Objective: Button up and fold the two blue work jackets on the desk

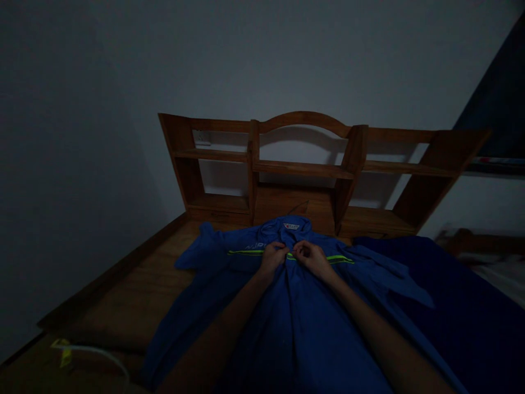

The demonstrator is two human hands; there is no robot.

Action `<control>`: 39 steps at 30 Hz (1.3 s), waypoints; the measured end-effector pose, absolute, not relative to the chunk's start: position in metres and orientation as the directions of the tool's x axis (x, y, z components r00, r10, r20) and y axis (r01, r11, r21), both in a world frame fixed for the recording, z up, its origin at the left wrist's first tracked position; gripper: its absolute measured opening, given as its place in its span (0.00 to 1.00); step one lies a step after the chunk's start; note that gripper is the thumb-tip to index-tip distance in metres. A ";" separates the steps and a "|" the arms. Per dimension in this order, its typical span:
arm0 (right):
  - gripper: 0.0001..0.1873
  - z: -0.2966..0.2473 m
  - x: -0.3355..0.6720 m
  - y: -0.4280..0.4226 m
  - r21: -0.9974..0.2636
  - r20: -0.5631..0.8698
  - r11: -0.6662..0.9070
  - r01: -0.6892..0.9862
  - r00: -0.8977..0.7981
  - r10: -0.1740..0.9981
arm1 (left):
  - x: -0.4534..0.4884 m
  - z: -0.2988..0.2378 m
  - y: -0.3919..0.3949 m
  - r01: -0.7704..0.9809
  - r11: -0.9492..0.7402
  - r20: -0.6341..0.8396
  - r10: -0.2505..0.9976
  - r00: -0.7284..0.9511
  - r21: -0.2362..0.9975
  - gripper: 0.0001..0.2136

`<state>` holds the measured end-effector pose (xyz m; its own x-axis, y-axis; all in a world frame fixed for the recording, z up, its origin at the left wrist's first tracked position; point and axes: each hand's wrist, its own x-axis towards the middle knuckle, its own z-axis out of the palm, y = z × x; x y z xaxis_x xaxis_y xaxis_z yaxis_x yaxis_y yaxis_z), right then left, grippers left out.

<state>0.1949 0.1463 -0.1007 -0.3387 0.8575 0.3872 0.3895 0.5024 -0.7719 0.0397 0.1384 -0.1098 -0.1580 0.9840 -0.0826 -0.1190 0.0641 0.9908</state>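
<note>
A blue short-sleeved shirt (pixel 324 328) with a yellow-green stripe across the chest lies spread out, its collar pointing away from me. Just below the collar, at the front opening, my left hand (pixel 273 257) pinches the left edge of the placket. My right hand (pixel 311 257) is closed on the other edge, a short way to the right, at stripe height. The fingertips are close to each other but apart. Whether a button sits between them is too dark and small to tell. A pale label (pixel 291 226) shows inside the collar.
The shirt rests on a wooden surface (pixel 135 290). Behind it stands a wooden shelf unit (pixel 303 169) against a pale wall. Dark blue cloth (pixel 463 317) lies to the right. At the lower left are a pale cable (pixel 94 349) and a yellow tag (pixel 65 355).
</note>
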 end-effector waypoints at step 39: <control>0.17 -0.109 0.199 0.148 -0.913 0.287 0.353 0.205 -0.293 0.912 | 0.034 -0.111 0.139 -0.030 -0.113 0.107 0.982 -0.157 0.993 0.10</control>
